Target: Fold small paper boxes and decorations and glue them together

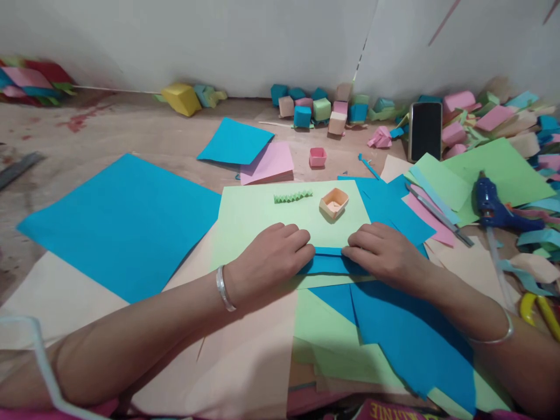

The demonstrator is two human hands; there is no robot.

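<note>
A blue paper strip [329, 265] with a folded upper edge lies on a light green sheet [245, 213]. My left hand [280, 248] grips its left end, fingers curled over the fold. At the other end my right hand [378, 248] pinches the same fold, and a short stretch of blue shows between the two hands. Just beyond them on the green sheet sit a small peach paper box [333, 203], open at the top, and a green zigzag-folded strip [293, 197]. The strip's ends are hidden under my fingers.
Large blue sheets [126, 221] spread to the left. A blue glue gun [492, 204], a metal-coloured cutter [440, 214], yellow-handled scissors [529, 308] and a phone [425, 131] lie right. Small paper cubes [301, 116] line the wall; a pink box [317, 157] stands nearer.
</note>
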